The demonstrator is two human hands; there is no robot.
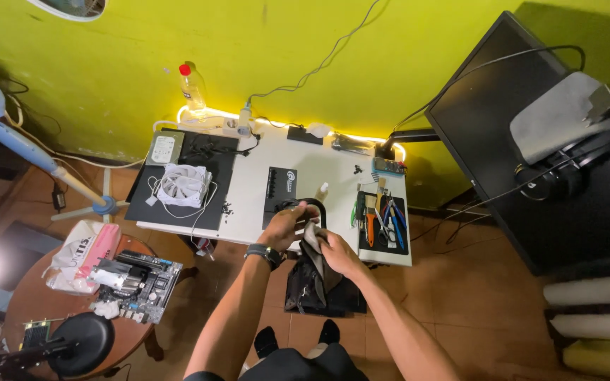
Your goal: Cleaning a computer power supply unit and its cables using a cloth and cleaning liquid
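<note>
The left hand (285, 224) is reaching over the near edge of the white counter (248, 233), its fingers (298, 209) curling together around a small dark part (289, 206) that is too small to make out. The right hand (338, 255) is gripping a grey cloth (311, 238), its fingers closing on the fabric, which is hanging down between the two hands. Just past the left fingers a black curved band (319, 207) is lying on the counter, partly hidden by the hand. A black wristwatch (264, 254) is sitting on the left wrist.

Directly beyond the fingers a flat black rectangular box (282, 185) with a white round mark and white lettering on its top is lying on the counter. To the right of the fingers a black tray (383, 227) is holding tools: pliers with blue handles, an orange-handled tool and a green-handled one. Beyond the tray a small blue-green circuit board (388, 166) is resting near the wall. Left of the fingers a white fan (185, 185) with its cable is lying on a black mat (178, 212), and beyond it a grey hard drive (164, 149) with a white label is sitting. A clear plastic bottle (192, 88) with a red cap is standing against the yellow wall, its contents unclear.

Below and left of the hands, on a round brown table (30, 296), a pink-and-white packet (82, 254) is lying beside a motherboard (139, 281).
</note>
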